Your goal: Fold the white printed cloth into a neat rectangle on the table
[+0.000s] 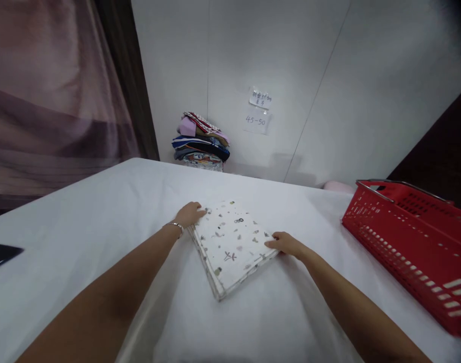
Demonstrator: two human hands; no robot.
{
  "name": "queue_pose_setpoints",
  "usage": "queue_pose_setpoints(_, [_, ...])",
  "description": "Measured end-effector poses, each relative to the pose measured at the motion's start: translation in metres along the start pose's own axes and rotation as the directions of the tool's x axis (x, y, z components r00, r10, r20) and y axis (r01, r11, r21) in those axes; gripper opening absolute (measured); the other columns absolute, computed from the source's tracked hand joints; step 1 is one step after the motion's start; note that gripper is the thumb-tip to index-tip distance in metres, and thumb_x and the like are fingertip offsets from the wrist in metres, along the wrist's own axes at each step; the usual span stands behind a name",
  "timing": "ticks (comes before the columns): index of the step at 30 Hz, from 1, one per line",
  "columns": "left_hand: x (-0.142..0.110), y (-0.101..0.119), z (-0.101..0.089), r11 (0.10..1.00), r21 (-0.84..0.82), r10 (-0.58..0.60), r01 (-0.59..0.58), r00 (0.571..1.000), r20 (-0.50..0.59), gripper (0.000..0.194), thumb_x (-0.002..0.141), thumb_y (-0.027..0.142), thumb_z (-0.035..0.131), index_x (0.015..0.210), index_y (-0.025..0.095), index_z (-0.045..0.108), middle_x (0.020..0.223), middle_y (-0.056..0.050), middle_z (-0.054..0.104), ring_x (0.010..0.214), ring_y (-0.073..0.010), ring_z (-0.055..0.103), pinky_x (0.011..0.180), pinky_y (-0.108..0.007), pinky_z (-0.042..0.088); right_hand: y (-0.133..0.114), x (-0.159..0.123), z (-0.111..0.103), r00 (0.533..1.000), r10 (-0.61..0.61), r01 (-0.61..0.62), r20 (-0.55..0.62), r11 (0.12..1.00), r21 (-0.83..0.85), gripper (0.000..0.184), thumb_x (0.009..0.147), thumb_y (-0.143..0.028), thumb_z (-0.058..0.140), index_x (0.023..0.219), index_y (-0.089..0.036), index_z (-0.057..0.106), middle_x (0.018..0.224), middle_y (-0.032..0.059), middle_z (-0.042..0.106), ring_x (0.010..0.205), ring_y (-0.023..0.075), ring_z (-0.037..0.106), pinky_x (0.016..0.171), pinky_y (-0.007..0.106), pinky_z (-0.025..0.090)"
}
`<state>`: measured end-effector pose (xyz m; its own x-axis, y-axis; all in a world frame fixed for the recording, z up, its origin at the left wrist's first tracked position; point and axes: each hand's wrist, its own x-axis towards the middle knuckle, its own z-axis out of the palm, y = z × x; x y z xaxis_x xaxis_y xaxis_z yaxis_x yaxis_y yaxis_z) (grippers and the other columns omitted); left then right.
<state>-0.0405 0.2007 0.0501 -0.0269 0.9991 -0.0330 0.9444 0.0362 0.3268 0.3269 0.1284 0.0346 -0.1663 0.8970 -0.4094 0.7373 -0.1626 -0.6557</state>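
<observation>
A folded white cloth [230, 242] with small printed figures lies in front of me, one corner pointing toward me. Several layers show along its near edges. My left hand [189, 214], with a bracelet on the wrist, grips its left corner, thumb on top and the other fingers partly hidden. At the right corner, my right hand [285, 243] pinches the layers between thumb and fingers. The cloth's near corner seems slightly raised off the white table cover [147, 201].
A red plastic basket [404, 252] with metal handles stands on the right. Folded fabrics [202, 141] are stacked against the back wall, left of paper signs [257, 121]. A dark phone-like object [3, 255] lies at the left edge. A pinkish curtain [56, 91] hangs at left.
</observation>
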Motion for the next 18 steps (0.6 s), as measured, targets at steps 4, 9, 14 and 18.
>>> queue_pose_setpoints(4, [-0.039, 0.023, 0.016, 0.972, 0.080, 0.234, -0.221, 0.949, -0.212, 0.047, 0.082, 0.047, 0.046, 0.119, 0.019, 0.054, 0.128, -0.011, 0.053, 0.121, -0.0276, 0.043, 0.100, -0.039, 0.031, -0.009, 0.005, 0.005, 0.942, -0.258, 0.204, -0.217, 0.948, -0.243, 0.054, 0.077, -0.051, 0.056, 0.121, -0.020, 0.054, 0.119, 0.0108, 0.058, 0.104, 0.0242, 0.056, 0.083, 0.033, 0.045])
queue_pose_setpoints(9, [-0.095, 0.038, 0.051, 0.898, 0.173, 0.433, -0.404, 0.883, -0.185, 0.061, 0.084, 0.058, 0.036, 0.132, 0.020, 0.043, 0.140, -0.010, 0.040, 0.133, -0.0280, 0.028, 0.107, -0.047, 0.017, -0.023, -0.003, 0.040, 0.808, -0.586, 0.488, -0.059, 0.721, -0.492, 0.062, 0.086, -0.057, 0.038, 0.137, -0.023, 0.037, 0.148, 0.0058, 0.025, 0.137, 0.0235, 0.018, 0.109, 0.041, 0.019])
queue_pose_setpoints(14, [-0.113, 0.037, 0.054, 0.913, 0.159, 0.398, -0.375, 0.903, -0.160, 0.058, 0.086, 0.055, 0.034, 0.132, 0.020, 0.043, 0.140, -0.009, 0.041, 0.133, -0.0267, 0.027, 0.109, -0.046, 0.014, -0.027, -0.021, 0.061, 0.864, -0.501, 0.424, 0.048, 0.673, -0.606, 0.059, 0.091, -0.053, 0.026, 0.141, -0.023, 0.029, 0.151, 0.0043, 0.015, 0.139, 0.0216, 0.006, 0.110, 0.043, 0.008])
queue_pose_setpoints(18, [-0.113, 0.044, 0.045, 0.931, 0.068, 0.365, -0.359, 0.925, -0.108, 0.056, 0.086, 0.051, 0.039, 0.132, 0.020, 0.042, 0.141, -0.009, 0.039, 0.134, -0.0263, 0.025, 0.110, -0.045, 0.011, -0.031, -0.027, 0.055, 0.857, -0.515, 0.448, 0.019, 0.725, -0.524, 0.056, 0.089, -0.051, 0.033, 0.138, -0.023, 0.037, 0.148, 0.0062, 0.026, 0.138, 0.0230, 0.011, 0.109, 0.045, 0.012])
